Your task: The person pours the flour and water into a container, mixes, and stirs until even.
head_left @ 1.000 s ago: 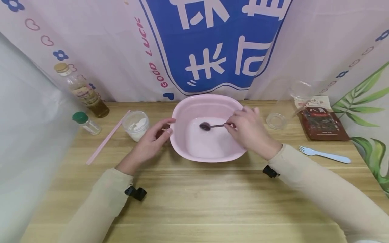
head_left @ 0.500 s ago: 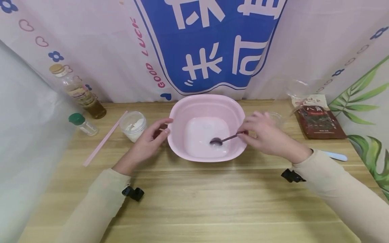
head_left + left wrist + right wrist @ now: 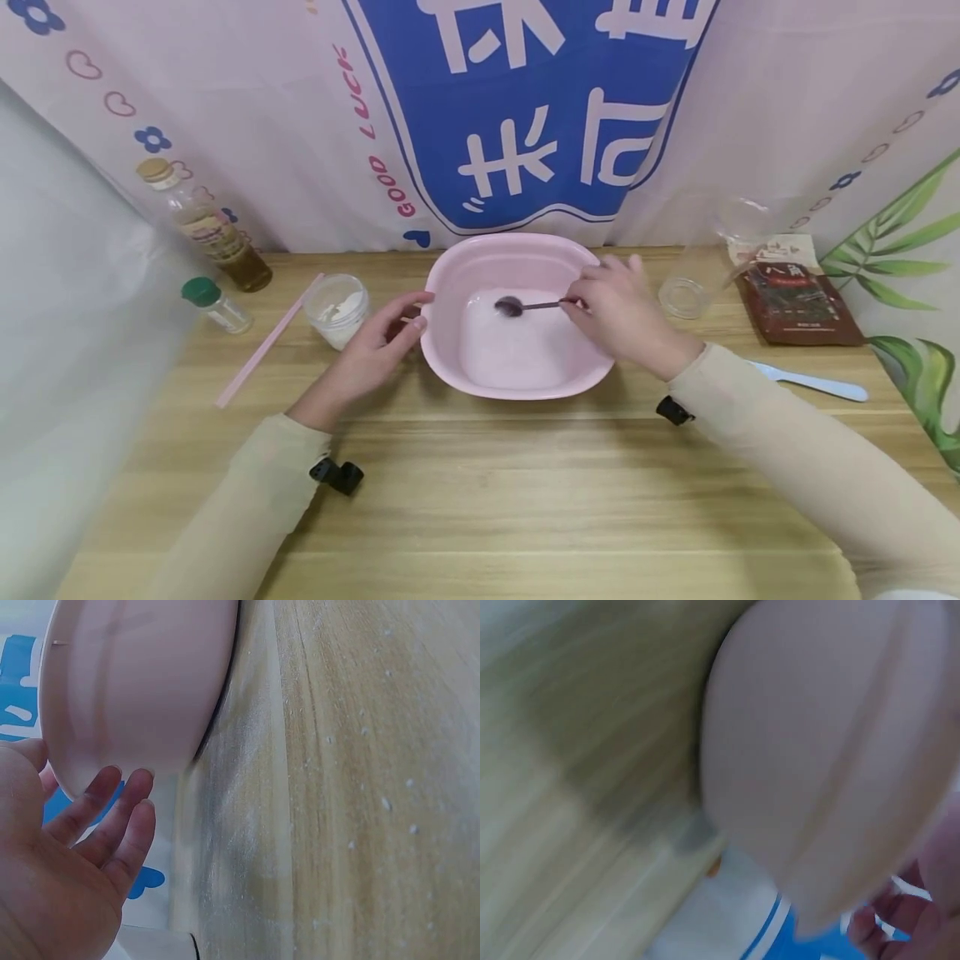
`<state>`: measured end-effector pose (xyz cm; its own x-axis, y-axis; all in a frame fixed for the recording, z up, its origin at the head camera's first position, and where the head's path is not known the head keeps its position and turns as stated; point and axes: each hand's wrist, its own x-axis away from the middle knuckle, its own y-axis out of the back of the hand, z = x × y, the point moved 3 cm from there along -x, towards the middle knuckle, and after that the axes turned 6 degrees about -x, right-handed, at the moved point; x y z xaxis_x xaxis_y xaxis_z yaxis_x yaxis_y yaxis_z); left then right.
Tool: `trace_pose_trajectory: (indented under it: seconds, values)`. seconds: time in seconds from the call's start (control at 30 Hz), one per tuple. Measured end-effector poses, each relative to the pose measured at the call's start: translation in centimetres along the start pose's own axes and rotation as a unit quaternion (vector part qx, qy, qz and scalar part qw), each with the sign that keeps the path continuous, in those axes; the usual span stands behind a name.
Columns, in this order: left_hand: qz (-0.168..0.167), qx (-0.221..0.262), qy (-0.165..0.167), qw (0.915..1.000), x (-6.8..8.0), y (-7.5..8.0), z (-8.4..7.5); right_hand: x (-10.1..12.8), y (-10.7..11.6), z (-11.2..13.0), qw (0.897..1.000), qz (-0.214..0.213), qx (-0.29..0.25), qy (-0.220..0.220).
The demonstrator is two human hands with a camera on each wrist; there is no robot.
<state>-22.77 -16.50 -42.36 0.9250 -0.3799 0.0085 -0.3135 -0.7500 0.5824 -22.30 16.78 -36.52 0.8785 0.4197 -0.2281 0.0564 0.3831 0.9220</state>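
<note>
A pink plastic basin (image 3: 536,388) stands on the wooden table, with a whitish layer over its bottom. My left hand (image 3: 369,350) holds its left rim with thumb and index fingertip; in the left wrist view the other fingers (image 3: 133,832) are loosely bent beside the outer wall. Above the right side of the basin, my right hand (image 3: 618,312) pinches the handle of a small dark spoon (image 3: 510,307). The spoon's bowl is low inside the basin, in its upper middle. From the right wrist, the basin's outer wall (image 3: 802,735) covers the spoon, and only some fingers show.
Left of the basin are a clear jar of white powder (image 3: 337,310), a pink stick (image 3: 270,342), a green-capped shaker (image 3: 217,306) and an oil bottle (image 3: 217,237). To the right are a clear empty container (image 3: 685,292), a brown packet (image 3: 798,304) and a light-blue fork (image 3: 817,383).
The spoon swept toward the basin's near right, then back to the upper middle, my right hand moving out and back with it. My left hand stays at the rim.
</note>
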Motion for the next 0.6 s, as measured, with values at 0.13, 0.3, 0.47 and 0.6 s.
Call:
trace_pose_trajectory:
  seconds: [0.13, 0.3, 0.47, 0.6]
  values:
    - [-0.002, -0.001, -0.001, 1.0000, 0.0, 0.1, -0.1, 1.3, 1.5, -1.9, 1.000, -0.009, -0.015, 0.014]
    - [-0.001, -0.001, 0.006, 1.0000, 0.1, 0.2, -0.1, 2.8, 2.7, -2.2, 0.995, 0.020, -0.049, 0.082]
    - [0.001, -0.002, 0.007, 1.0000, 0.1, 0.1, -0.2, 2.3, 1.6, -0.8, 0.993, 0.040, -0.058, 0.097]
    - [0.002, 0.000, 0.005, 1.0000, 0.0, -0.1, -0.2, 1.2, 0.8, -0.1, 0.997, 0.029, -0.028, 0.062]
